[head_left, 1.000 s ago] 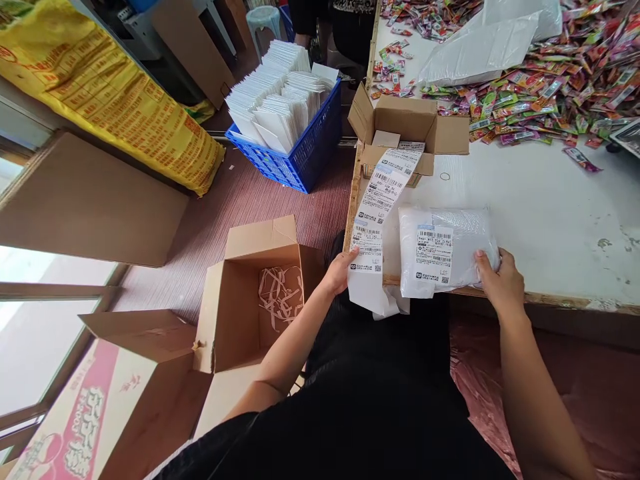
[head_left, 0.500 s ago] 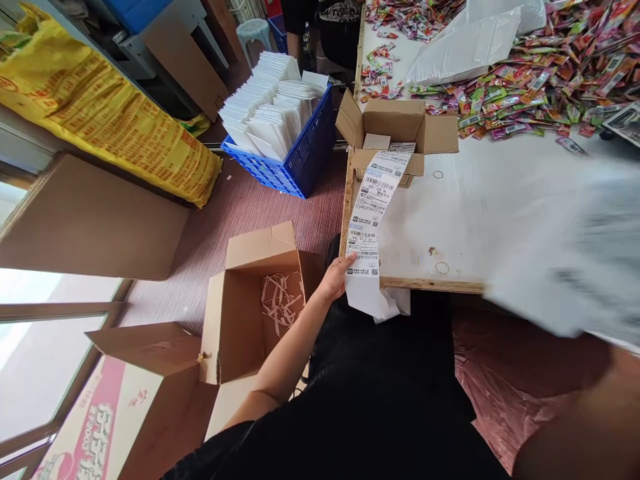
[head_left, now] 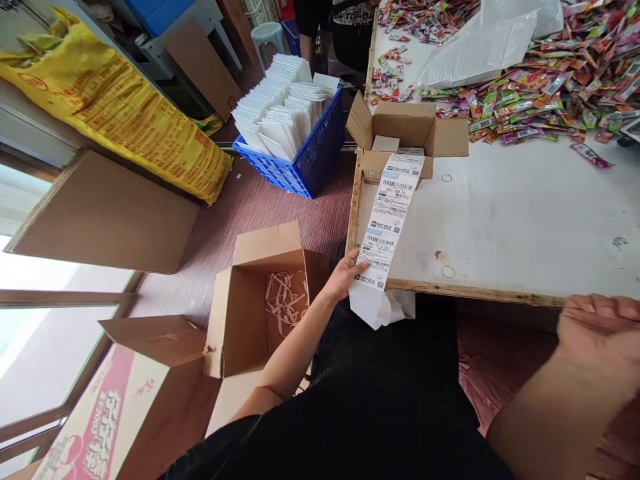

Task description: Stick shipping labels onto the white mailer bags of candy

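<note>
A strip of printed shipping labels [head_left: 387, 220] runs down from a small cardboard box [head_left: 407, 123] at the table's left side. My left hand [head_left: 345, 273] pinches the strip's edge near the table's front corner, thumb on top. Below that hand, the strip's blank white backing [head_left: 375, 310] curls over the edge. At the far right, my right hand [head_left: 600, 333] is by the front edge of the table with its fingers curled in. The frame cuts off part of it, and whether anything is inside its fingers is hidden.
Small colourful packets [head_left: 545, 87] are heaped at the table's back, with white plastic wrap [head_left: 480, 53] on them. A blue crate [head_left: 320, 147] of white envelopes stands on the floor left. An open carton [head_left: 250, 320] holds paper strips. A person [head_left: 350, 33] is behind the crate.
The blurred grey-and-white sheet or bag by my right hand has left the view. That hand now shows at the table's front edge. My left hand keeps hold of the label strip.
</note>
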Demonstrator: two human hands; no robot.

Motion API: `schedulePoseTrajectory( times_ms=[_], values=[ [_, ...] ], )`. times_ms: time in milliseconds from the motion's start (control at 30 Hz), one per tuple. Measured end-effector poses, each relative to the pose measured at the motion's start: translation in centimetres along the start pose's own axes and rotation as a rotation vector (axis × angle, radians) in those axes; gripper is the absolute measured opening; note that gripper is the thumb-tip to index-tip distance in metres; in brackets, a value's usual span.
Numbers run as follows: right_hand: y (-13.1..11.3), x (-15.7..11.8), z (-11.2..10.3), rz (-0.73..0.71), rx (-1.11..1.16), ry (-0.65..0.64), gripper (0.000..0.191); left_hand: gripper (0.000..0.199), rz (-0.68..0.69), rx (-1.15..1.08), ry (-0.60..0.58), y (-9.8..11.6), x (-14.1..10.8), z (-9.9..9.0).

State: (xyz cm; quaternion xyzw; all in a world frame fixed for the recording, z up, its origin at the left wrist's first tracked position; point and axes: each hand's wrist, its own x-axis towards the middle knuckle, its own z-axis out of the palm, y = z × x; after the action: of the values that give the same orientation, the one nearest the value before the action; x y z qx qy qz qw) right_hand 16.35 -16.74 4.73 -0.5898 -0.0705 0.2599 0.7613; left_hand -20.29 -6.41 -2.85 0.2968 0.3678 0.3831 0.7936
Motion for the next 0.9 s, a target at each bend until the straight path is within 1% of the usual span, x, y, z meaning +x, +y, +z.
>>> schedulePoseTrajectory(
  times_ms=[67,100,200,300,333,367,400,433,500,533,567,600,667,733,833,900],
  values=[
    [1.6,-0.4,1.7,-0.036,0.066,-0.040,0.035,0.056,0.003,0.009,0.011,0.1,-0.1,0.0],
    [2.5,-0.4,2.7,-0.059,0.050,-0.053,0.034,0.054,0.005,0.013,0.019,0.2,-0.1,0.0],
    [5.5,0.0,5.3,-0.142,-0.091,-0.046,0.032,0.050,0.014,0.023,0.030,0.3,-0.2,0.0],
    [9.2,-0.3,6.8,-0.164,-0.219,-0.077,0.033,0.052,0.008,0.034,0.033,0.5,-0.2,0.1],
    [10.3,-0.7,7.0,-0.153,-0.284,-0.120,0.034,0.052,0.004,0.037,0.036,0.5,-0.2,0.2],
    [11.4,-1.1,7.0,-0.143,-0.369,-0.191,0.034,0.053,0.003,0.038,0.039,0.4,-0.2,0.2],
    [12.2,-1.6,6.9,-0.143,-0.475,-0.290,0.033,0.054,0.004,0.037,0.041,0.4,-0.2,0.2],
    [12.8,-2.0,6.8,-0.160,-0.602,-0.415,0.033,0.055,0.004,0.034,0.041,0.4,-0.2,0.2],
    [13.4,-2.4,6.6,-0.228,-0.852,-0.676,0.032,0.056,0.001,0.018,0.040,0.4,-0.2,0.1],
    [13.4,-2.3,6.5,-0.263,-0.939,-0.771,0.031,0.056,-0.003,0.008,0.039,0.4,-0.2,0.0],
    [13.3,-2.0,6.3,-0.289,-0.987,-0.825,0.029,0.056,-0.006,-0.004,0.040,0.4,-0.2,0.0],
    [13.1,-1.5,6.2,-0.308,-1.013,-0.845,0.027,0.055,-0.010,-0.012,0.040,0.4,-0.1,-0.1],
    [12.5,-0.4,5.8,-0.343,-1.058,-0.814,0.021,0.054,-0.015,-0.022,0.039,0.4,-0.1,-0.2],
    [12.1,0.7,5.4,-0.373,-1.177,-0.784,0.019,0.053,-0.014,-0.026,0.037,0.5,-0.1,-0.2],
    [11.9,1.5,4.8,-0.324,-1.369,-0.769,0.024,0.053,-0.010,-0.027,0.035,0.5,-0.1,-0.1],
    [12.0,1.6,4.7,-0.263,-1.382,-0.786,0.027,0.053,-0.011,-0.017,0.035,0.5,0.0,0.1]
  ],
)
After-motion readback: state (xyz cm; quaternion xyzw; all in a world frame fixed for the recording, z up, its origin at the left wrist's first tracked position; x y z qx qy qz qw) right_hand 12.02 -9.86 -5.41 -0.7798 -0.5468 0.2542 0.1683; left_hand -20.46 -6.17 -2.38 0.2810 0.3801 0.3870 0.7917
